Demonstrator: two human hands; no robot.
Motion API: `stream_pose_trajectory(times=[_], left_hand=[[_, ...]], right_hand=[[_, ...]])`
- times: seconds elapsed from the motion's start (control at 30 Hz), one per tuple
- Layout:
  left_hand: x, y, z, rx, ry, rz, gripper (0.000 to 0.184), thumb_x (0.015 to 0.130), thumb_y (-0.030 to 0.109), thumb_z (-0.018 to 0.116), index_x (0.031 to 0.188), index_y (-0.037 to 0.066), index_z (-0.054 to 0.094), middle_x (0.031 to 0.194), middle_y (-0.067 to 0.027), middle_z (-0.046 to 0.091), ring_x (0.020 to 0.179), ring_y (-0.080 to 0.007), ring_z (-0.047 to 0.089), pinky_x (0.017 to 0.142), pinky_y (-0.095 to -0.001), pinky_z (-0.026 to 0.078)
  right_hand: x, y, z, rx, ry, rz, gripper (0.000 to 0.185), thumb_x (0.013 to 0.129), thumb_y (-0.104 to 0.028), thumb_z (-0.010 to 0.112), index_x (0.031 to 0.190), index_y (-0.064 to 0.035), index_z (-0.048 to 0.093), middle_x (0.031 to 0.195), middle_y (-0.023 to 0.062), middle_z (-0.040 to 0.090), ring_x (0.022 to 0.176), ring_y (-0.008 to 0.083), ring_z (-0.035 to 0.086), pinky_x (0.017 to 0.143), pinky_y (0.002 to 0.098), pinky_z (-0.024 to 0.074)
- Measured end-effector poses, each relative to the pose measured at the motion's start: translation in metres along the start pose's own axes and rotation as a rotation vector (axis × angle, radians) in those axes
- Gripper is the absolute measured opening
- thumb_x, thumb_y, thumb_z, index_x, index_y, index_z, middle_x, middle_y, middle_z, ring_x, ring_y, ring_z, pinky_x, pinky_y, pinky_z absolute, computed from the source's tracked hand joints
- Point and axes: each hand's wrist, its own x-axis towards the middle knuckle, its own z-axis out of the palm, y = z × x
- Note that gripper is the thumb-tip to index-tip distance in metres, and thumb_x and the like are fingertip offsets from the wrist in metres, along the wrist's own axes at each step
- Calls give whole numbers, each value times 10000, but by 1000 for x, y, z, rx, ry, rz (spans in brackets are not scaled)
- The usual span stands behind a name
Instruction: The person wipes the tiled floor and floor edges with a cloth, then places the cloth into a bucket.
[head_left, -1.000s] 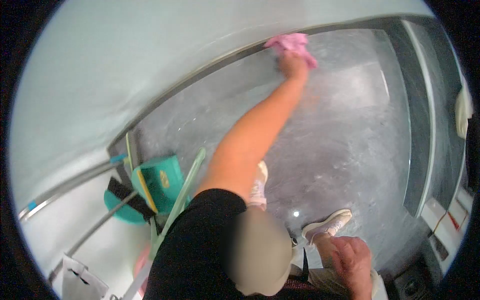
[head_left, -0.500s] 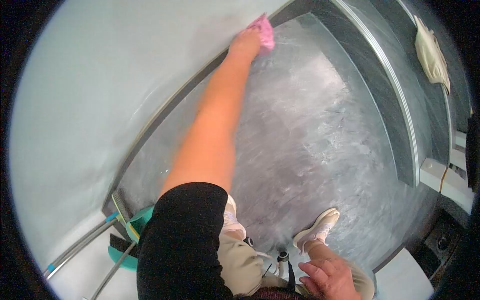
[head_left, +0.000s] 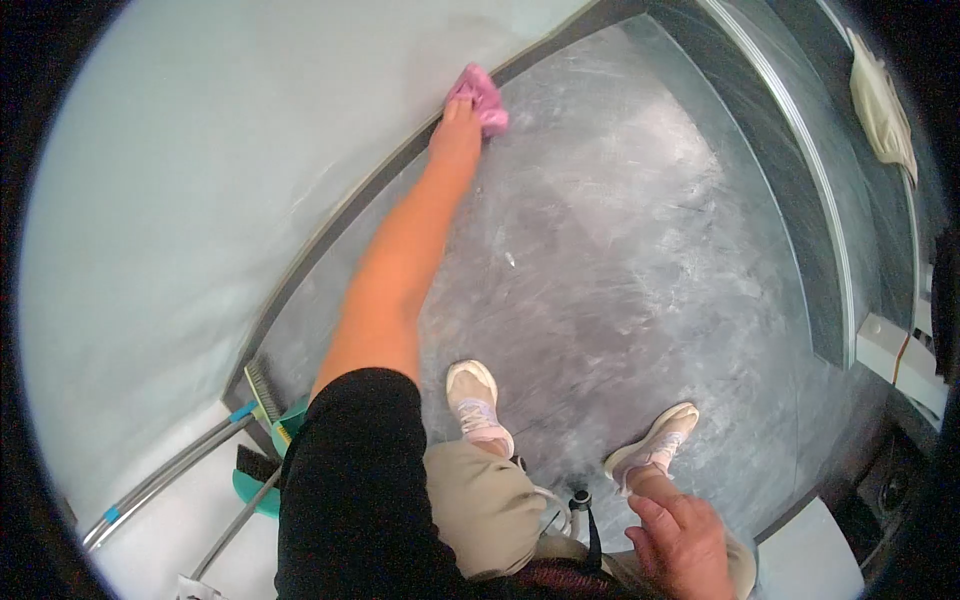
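Observation:
My left hand [head_left: 458, 135] is closed on a crumpled pink cloth [head_left: 484, 100]. It presses the cloth against the dark baseboard [head_left: 400, 160], where the pale wall meets the grey floor. The left arm, in a black sleeve, reaches far forward. Low on the right, my right hand [head_left: 685, 548] hangs by my right knee, holding nothing, with its fingers loosely bent and apart. Beneath me, the grey floor [head_left: 600, 250] has a streaky, marbled surface.
A brush with bristles [head_left: 262, 390] and a green dustpan [head_left: 252, 488] with long metal handles stand on the left. Dark steps [head_left: 810, 200] with light edging curve along the right. A beige cloth [head_left: 880, 105] hangs at upper right. My shoes [head_left: 655, 440] stand on the floor.
My left hand has drawn the pink cloth back toward me and to the left along the baseboard. My left shoe shows more fully. The right hand has shifted slightly right.

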Motion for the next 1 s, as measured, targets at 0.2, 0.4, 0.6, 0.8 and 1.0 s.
stream_pose_trajectory(times=[0.2,0.4,0.6,0.8,1.0], left_hand=[[-117,-53,-27,83,-62,-216,247,870,73,501,1081,7,610,1387,-126,439,1235,-303,435,1034,-371,409],[-309,-95,-39,-383,116,-599,251,897,96,498,1102,-22,581,1209,-201,565,1108,-359,518,965,-425,410],[-443,-103,-132,-556,501,-1384,238,913,96,474,1097,-25,562,989,-214,571,986,-392,515,887,-442,403],[-459,-161,-149,55,632,-1012,156,823,84,573,952,6,533,973,-202,550,969,-400,488,843,-477,380],[-469,-216,-144,368,495,-1145,199,719,104,700,832,36,552,809,-154,537,836,-368,517,746,-459,402]], right_hand=[[-6,2,13,-32,-31,-75,334,771,-90,672,1098,-60,610,1030,157,630,907,354,602,756,451,491],[-13,-2,21,-76,-85,-154,347,809,-79,679,1147,-77,600,1089,179,621,926,358,608,773,422,498],[-8,3,41,-197,-97,-70,307,768,-35,656,1071,-40,608,924,168,612,838,354,595,728,444,482],[-5,27,63,-289,-179,-56,285,789,-32,633,1072,-29,602,910,160,611,833,349,597,721,439,483],[-4,39,77,-309,-181,-32,267,801,-44,633,1065,-29,599,898,145,608,775,311,602,686,418,483]])
